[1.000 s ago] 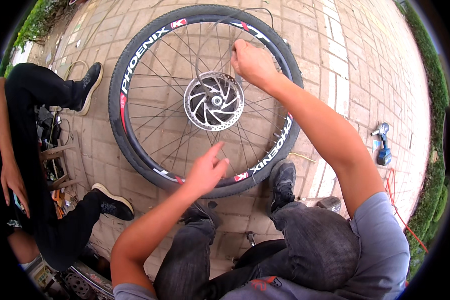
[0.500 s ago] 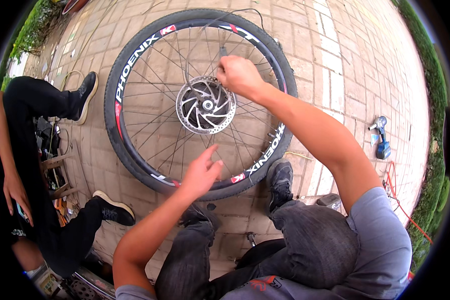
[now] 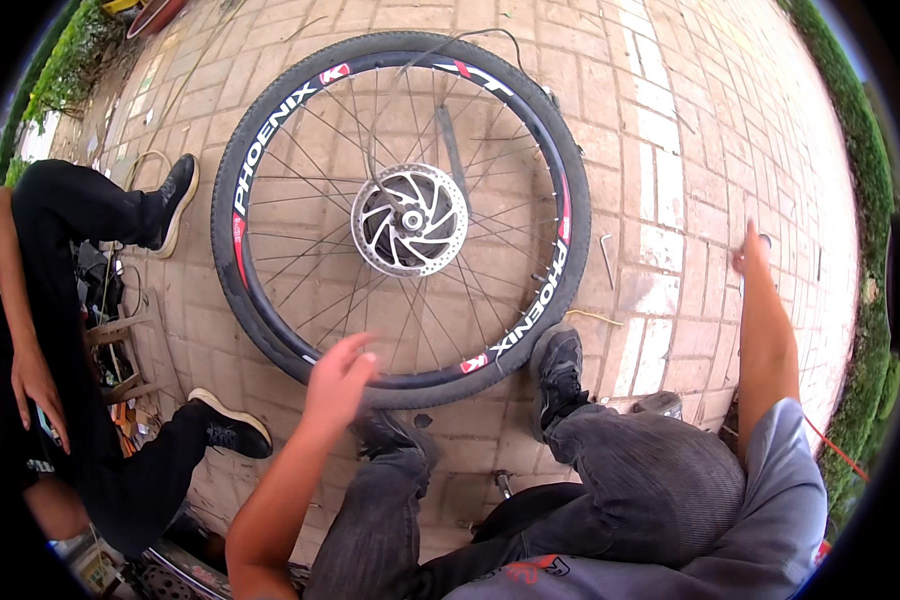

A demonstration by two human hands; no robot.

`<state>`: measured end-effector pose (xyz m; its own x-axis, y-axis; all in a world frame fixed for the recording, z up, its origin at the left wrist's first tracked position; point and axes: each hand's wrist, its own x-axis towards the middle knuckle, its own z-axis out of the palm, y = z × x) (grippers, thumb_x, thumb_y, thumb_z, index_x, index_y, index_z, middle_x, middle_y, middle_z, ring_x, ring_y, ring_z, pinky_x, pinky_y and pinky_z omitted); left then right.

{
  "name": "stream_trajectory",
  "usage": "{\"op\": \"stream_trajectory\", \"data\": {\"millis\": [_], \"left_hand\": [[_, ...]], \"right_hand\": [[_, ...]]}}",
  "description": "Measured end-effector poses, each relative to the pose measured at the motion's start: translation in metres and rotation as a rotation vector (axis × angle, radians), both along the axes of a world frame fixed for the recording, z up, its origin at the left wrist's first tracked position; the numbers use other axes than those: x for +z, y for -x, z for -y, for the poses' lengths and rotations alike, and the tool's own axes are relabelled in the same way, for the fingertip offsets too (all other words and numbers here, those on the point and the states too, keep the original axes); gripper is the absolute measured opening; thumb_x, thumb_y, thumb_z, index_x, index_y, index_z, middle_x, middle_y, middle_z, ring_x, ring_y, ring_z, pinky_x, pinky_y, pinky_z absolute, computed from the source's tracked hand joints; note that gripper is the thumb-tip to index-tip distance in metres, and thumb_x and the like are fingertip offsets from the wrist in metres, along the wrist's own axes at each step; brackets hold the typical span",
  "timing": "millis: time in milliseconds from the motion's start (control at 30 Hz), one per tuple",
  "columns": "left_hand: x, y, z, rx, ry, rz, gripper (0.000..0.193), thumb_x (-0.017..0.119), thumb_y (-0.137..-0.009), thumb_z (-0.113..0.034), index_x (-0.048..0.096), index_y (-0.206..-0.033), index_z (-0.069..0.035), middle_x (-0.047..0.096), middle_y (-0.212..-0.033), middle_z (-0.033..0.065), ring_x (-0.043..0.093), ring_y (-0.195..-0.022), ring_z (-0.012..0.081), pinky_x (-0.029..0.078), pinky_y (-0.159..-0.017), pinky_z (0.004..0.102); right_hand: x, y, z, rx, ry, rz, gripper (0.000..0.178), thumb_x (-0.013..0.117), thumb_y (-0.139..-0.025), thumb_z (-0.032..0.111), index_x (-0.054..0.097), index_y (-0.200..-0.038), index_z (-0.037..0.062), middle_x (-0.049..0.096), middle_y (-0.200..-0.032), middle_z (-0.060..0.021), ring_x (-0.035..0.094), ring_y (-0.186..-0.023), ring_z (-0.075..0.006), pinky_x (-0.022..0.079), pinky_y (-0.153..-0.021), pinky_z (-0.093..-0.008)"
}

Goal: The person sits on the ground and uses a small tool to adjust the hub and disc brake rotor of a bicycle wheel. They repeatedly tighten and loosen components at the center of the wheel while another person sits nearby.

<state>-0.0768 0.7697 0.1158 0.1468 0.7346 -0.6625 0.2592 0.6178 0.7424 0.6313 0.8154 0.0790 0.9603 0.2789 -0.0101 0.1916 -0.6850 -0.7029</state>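
A bicycle wheel [image 3: 232,235] with a black tyre lies flat on the paving, its silver brake disc [image 3: 456,238] facing up. Over the near rim hovers my left hand [image 3: 338,382], slightly blurred, fingers apart and holding nothing. My right arm stretches far to the right, with my right hand [image 3: 752,252] over the spot of a power driver. Hand and forearm cover nearly all of that tool; only a dark rounded bit [image 3: 765,240] shows beside the fingers. Whether they grip it is hidden. A flat grey bar [image 3: 450,145] lies among the spokes near the hub.
An L-shaped hex key [image 3: 608,262] lies right of the wheel. A dark cable [image 3: 490,32] loops over the far rim toward the hub. My shoe [image 3: 560,375] stands by the tyre. At left another person sits, one shoe [image 3: 178,200] near the wheel. An orange cord [image 3: 835,447] trails at right.
My right hand has left the area beside the brake disc and swung right to the power driver. My left hand has drawn back toward me. The hex key and grey bar are uncovered.
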Motion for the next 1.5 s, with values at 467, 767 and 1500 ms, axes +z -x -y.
{"op": "stream_trajectory", "data": {"millis": [467,767,1500], "left_hand": [[0.021,0.006,0.043,-0.087,-0.046,0.003,0.071,0.063,-0.078,-0.007,0.031,-0.14,0.006,0.032,-0.146,0.0188,0.025,-0.138,0.0255,0.015,-0.113,0.0366],[0.021,-0.019,0.017,0.189,-0.114,0.042,0.023,0.058,-0.087,-0.001,0.057,-0.11,0.004,0.06,-0.096,0.0039,0.055,-0.084,0.0094,0.044,-0.077,0.0229],[0.018,0.01,0.026,0.161,-0.442,-0.241,0.026,0.063,-0.087,-0.013,0.061,-0.108,0.002,0.059,-0.082,0.0012,0.051,-0.072,0.0072,0.043,-0.065,0.0221]], "right_hand": [[-0.041,0.113,0.057,0.423,0.618,-0.29,0.032,0.061,-0.081,0.028,0.068,-0.102,0.0045,0.067,-0.093,-0.0197,0.064,-0.089,-0.0334,0.049,-0.08,-0.0408],[-0.108,0.203,0.038,0.977,0.659,0.017,0.031,0.06,-0.077,0.012,0.055,-0.107,0.0028,0.064,-0.098,-0.0221,0.062,-0.091,-0.039,0.049,-0.081,-0.0457],[0.024,0.317,0.007,1.072,0.013,-0.789,0.017,0.056,-0.085,0.013,0.058,-0.082,-0.0035,0.058,-0.067,-0.0067,0.053,-0.052,-0.0126,0.044,-0.048,-0.0291]]}}
